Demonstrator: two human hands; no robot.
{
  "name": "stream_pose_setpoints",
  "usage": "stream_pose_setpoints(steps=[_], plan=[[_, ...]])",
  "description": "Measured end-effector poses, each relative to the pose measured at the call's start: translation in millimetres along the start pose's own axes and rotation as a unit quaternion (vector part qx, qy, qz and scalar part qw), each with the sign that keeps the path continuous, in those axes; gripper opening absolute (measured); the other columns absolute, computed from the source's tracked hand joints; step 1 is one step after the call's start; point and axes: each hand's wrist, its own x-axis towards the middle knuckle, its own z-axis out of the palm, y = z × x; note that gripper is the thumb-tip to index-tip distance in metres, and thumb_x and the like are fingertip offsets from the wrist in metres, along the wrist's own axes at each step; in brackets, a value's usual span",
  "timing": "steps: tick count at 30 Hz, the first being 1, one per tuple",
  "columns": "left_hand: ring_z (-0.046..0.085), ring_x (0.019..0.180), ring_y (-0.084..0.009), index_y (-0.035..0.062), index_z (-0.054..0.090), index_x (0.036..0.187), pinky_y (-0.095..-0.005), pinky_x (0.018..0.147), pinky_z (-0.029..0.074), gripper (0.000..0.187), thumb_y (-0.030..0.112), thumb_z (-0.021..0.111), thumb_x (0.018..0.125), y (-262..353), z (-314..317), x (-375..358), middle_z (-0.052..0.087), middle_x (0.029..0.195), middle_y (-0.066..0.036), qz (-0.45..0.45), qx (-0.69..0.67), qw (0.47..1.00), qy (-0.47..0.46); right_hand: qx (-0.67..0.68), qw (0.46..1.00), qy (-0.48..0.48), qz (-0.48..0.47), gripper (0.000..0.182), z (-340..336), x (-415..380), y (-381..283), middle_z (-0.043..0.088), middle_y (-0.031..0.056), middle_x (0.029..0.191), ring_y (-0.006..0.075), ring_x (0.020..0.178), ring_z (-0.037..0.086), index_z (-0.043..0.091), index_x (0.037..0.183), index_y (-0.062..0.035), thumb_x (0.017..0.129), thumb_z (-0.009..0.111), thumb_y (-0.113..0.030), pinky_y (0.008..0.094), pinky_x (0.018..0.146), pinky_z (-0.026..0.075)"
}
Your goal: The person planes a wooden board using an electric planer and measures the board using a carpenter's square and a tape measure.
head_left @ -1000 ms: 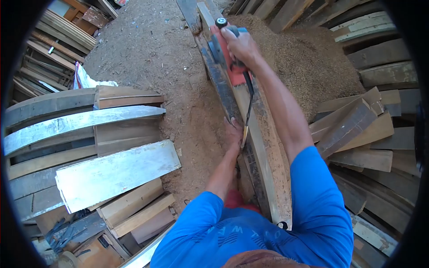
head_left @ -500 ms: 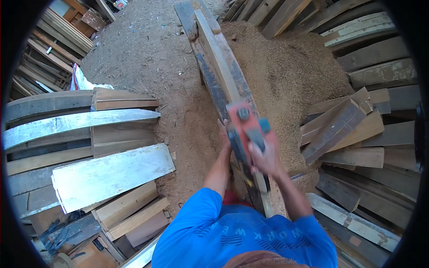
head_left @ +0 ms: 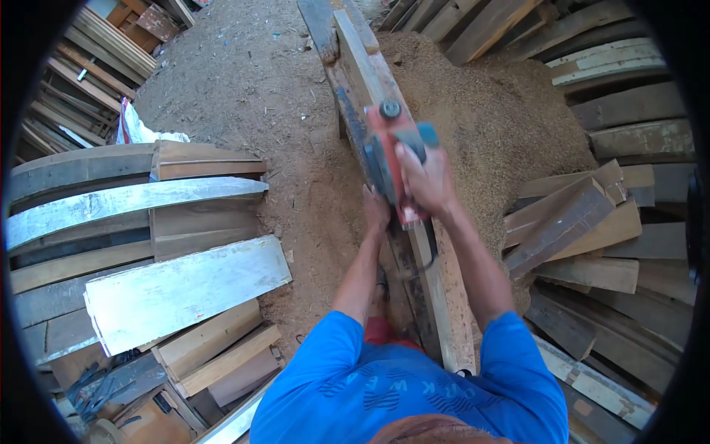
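My right hand [head_left: 427, 177] is closed around the handle of a red electric hand planer [head_left: 392, 170] with a dark knob at its front and a teal part on its right side. The planer rests on a long, narrow wooden strip [head_left: 359, 59], which lies along a worn wooden bench [head_left: 456, 314]. Low beside the bench's left side, just behind the planer's body, is my left hand [head_left: 376, 212]. Its fingers are partly hidden, so its grip cannot be made out. A dark cord [head_left: 432, 255] trails from the planer's rear.
Stacked boards with a white-painted plank [head_left: 188, 292] lie to the left. More planks [head_left: 569, 229] are piled at the right. Wood shavings [head_left: 495, 126] heap up beside the bench. A white sack [head_left: 144, 127] sits at the upper left.
The planer and my right hand have moved forward along the wooden strip, away from my body. My left hand has shifted slightly forward beside the bench.
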Motion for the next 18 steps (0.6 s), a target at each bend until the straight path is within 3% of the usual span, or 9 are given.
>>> stream_pose_setpoints(steps=[2, 4, 5, 7, 8, 10, 14, 17, 18], plan=[[0.05, 0.128, -0.0488, -0.0062, 0.04, 0.143, -0.048, 0.108, 0.039, 0.058, 0.038, 0.037, 0.106, 26.7, 4.2, -3.0, 0.052, 0.137, -0.034, 0.006, 0.03, 0.996, 0.078, -0.014, 0.999, 0.002, 0.051, 0.048, 8.0, 59.5, -22.5, 0.058, 0.001, 0.058, 0.0105, 0.051, 0.056, 0.062, 0.068, -0.0048, 0.097, 0.061, -0.044, 0.0306, 0.048, 0.045], [0.056, 0.118, -0.0498, -0.0017, 0.049, 0.135, -0.0509, 0.096, 0.046, 0.052, 0.04, 0.036, 0.106, 24.2, 7.5, -3.3, 0.059, 0.128, -0.03, 0.048, 0.081, 0.985, 0.144, -0.064, 0.996, 0.024, -0.054, 0.052, 18.5, 127.8, -18.4, 0.059, 0.0025, 0.058, 0.0119, 0.051, 0.057, 0.062, 0.068, -0.0047, 0.096, 0.058, -0.048, 0.0318, 0.049, 0.045], [0.053, 0.124, -0.0495, -0.0029, 0.044, 0.141, -0.0503, 0.102, 0.043, 0.06, 0.045, 0.035, 0.106, 33.0, 0.6, -6.5, 0.056, 0.133, -0.032, 0.014, 0.066, 0.994, 0.091, -0.084, 0.991, 0.036, -0.101, 0.054, 23.2, 161.4, -17.0, 0.06, 0.0034, 0.059, 0.0126, 0.051, 0.058, 0.062, 0.068, -0.0045, 0.096, 0.057, -0.05, 0.0323, 0.049, 0.045], [0.051, 0.127, -0.0493, -0.0029, 0.041, 0.145, -0.0496, 0.105, 0.041, 0.063, 0.047, 0.034, 0.106, 54.8, -5.9, -18.4, 0.054, 0.135, -0.033, -0.01, 0.074, 0.993, 0.094, -0.072, 0.995, 0.025, -0.067, 0.054, 31.9, 207.1, -35.6, 0.06, 0.0038, 0.059, 0.0128, 0.051, 0.058, 0.062, 0.068, -0.0043, 0.096, 0.058, -0.05, 0.0319, 0.049, 0.045], [0.05, 0.129, -0.0491, -0.0028, 0.04, 0.146, -0.0492, 0.107, 0.04, 0.065, 0.047, 0.034, 0.106, 61.0, -5.6, -20.7, 0.053, 0.136, -0.033, -0.019, 0.075, 0.992, 0.095, -0.055, 0.998, 0.007, 0.0, 0.052, 30.0, 221.7, -51.3, 0.06, 0.0034, 0.06, 0.0124, 0.051, 0.058, 0.062, 0.068, -0.0046, 0.096, 0.06, -0.049, 0.031, 0.048, 0.045], [0.049, 0.131, -0.0488, -0.0014, 0.038, 0.149, -0.049, 0.108, 0.039, 0.068, 0.051, 0.033, 0.105, 57.3, -5.5, -15.9, 0.051, 0.14, -0.032, -0.039, 0.089, 0.992, 0.08, -0.02, 1.0, -0.002, -0.009, 0.05, 31.4, 245.6, -45.1, 0.059, 0.0026, 0.059, 0.0118, 0.051, 0.057, 0.063, 0.068, -0.0058, 0.095, 0.062, -0.048, 0.0297, 0.048, 0.045], [0.049, 0.13, -0.0497, 0.0001, 0.038, 0.149, -0.05, 0.107, 0.04, 0.069, 0.053, 0.031, 0.105, 79.6, -8.6, -23.2, 0.051, 0.141, -0.032, -0.073, 0.103, 0.99, 0.069, 0.01, 0.999, -0.016, 0.042, 0.045, 22.2, 211.6, -32.8, 0.058, 0.0007, 0.059, 0.0103, 0.051, 0.055, 0.062, 0.068, -0.008, 0.095, 0.066, -0.044, 0.0278, 0.047, 0.044], [0.051, 0.126, -0.0519, 0.0013, 0.037, 0.15, -0.0521, 0.105, 0.042, 0.067, 0.05, 0.033, 0.105, 70.4, -9.9, -22.4, 0.054, 0.136, -0.033, -0.068, 0.123, 0.988, 0.064, 0.067, 0.994, -0.037, 0.078, 0.043, 10.5, 136.5, -21.7, 0.058, 0.0013, 0.059, 0.0103, 0.051, 0.055, 0.063, 0.071, -0.0066, 0.095, 0.065, -0.042, 0.0287, 0.048, 0.044], [0.052, 0.124, -0.0529, 0.0019, 0.036, 0.151, -0.0531, 0.104, 0.043, 0.066, 0.048, 0.034, 0.105, 62.5, -8.4, -17.9, 0.055, 0.134, -0.034, -0.056, 0.128, 0.988, 0.065, 0.03, 0.996, -0.04, 0.069, 0.04, 3.1, 97.5, -23.0, 0.058, 0.0018, 0.06, 0.01, 0.051, 0.055, 0.063, 0.074, -0.0065, 0.095, 0.065, -0.041, 0.0294, 0.048, 0.044]])
